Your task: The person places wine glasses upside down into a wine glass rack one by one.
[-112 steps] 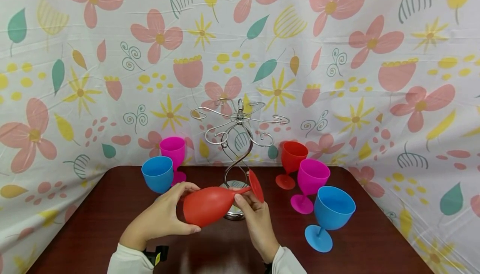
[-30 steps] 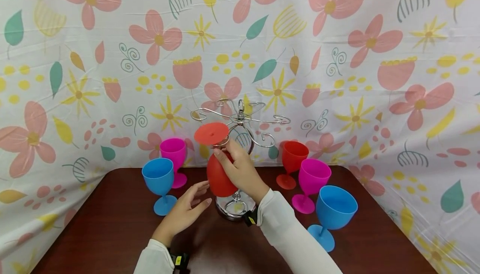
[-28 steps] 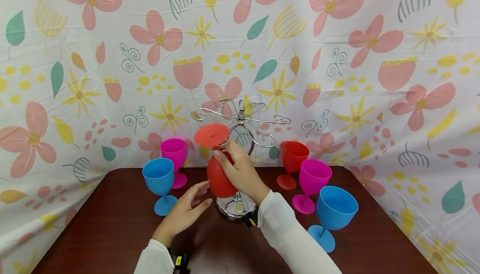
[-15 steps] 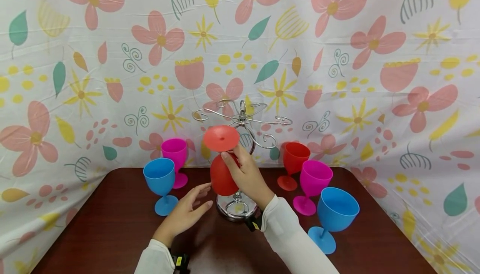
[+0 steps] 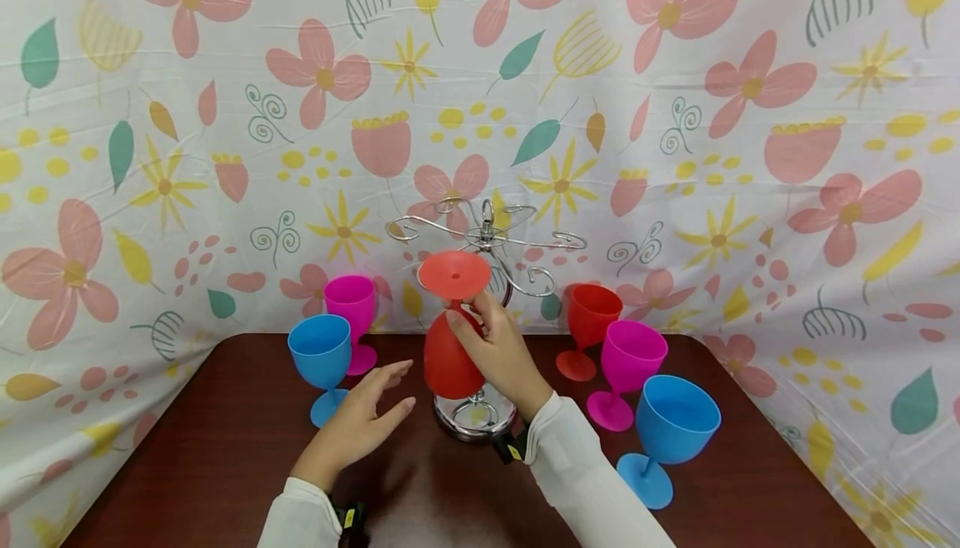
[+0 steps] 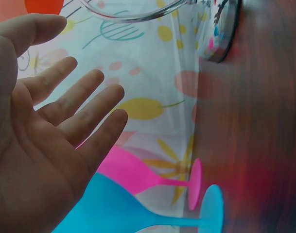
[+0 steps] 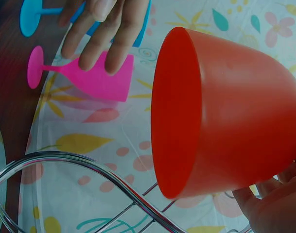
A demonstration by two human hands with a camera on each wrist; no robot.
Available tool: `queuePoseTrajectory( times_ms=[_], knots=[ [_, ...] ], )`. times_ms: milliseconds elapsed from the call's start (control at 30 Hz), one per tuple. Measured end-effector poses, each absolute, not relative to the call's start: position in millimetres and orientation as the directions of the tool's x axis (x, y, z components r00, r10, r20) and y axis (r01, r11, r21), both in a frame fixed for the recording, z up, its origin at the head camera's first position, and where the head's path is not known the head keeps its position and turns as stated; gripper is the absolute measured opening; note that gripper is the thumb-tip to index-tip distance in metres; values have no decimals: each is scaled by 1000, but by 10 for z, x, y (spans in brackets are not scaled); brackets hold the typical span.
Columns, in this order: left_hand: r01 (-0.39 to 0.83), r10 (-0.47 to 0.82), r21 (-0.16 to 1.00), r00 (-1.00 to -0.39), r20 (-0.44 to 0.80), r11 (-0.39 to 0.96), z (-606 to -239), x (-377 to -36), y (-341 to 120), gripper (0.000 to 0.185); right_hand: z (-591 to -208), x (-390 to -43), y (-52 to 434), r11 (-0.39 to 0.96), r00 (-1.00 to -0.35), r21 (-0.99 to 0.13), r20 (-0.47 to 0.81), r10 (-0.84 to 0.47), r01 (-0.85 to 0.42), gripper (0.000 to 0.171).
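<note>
A red plastic goblet (image 5: 452, 356) hangs upside down, its round foot on top and its mouth facing down. My right hand (image 5: 508, 356) pinches it by the stem just below the foot. Behind it rises a silver wire stand (image 5: 486, 237) with curled arms; the goblet hides part of its post. The foot overlaps one arm in the head view, and whether they touch I cannot tell. My left hand (image 5: 358, 425) is held apart from the goblet, to its lower left, fingers spread and relaxed. In the right wrist view the goblet's hollow bowl (image 7: 245, 111) appears large.
On the left of the dark table (image 5: 187, 456) stand a blue goblet (image 5: 320, 351) and a magenta goblet (image 5: 351, 305). To the right, a red goblet (image 5: 592, 315), a magenta goblet (image 5: 632, 354) and a blue goblet (image 5: 675, 419) stand upright. A flowered cloth (image 5: 300, 173) hangs behind.
Earlier both hands held the red goblet sideways. Since then the left hand has let go, and the right hand has turned it foot up and raised it. Lately it has shifted slightly right.
</note>
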State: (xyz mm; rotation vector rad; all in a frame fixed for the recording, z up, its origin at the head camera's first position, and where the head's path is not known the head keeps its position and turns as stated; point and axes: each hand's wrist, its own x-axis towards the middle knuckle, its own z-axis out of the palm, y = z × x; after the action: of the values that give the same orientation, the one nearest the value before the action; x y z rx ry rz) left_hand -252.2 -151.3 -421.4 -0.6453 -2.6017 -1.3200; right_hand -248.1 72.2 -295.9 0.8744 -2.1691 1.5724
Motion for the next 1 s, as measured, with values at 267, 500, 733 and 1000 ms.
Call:
queuePoseTrajectory(
  times_ms=[267, 500, 733, 1000],
  knots=[
    [540, 328, 636, -841, 430, 550, -3926, -2383, -1572, 59, -3296, -2789, 763, 217, -703, -671, 655, -275, -709, 37],
    [565, 247, 481, -781, 573, 671, -3548, -2260, -1720, 60, -3284, -2764, 734, 198, -710, -686, 644, -284, -701, 37],
    [259, -13, 475, -869, 495, 841, -3331, -2341, -1872, 81, -3295, -2746, 730, 200, -723, -698, 631, -282, -688, 34],
    [61, -104, 425, -929, 355, 903, -3247, -2536, -1919, 100, -3303, -2742, 761, 209, -717, -689, 636, -287, -694, 35]
  ],
)
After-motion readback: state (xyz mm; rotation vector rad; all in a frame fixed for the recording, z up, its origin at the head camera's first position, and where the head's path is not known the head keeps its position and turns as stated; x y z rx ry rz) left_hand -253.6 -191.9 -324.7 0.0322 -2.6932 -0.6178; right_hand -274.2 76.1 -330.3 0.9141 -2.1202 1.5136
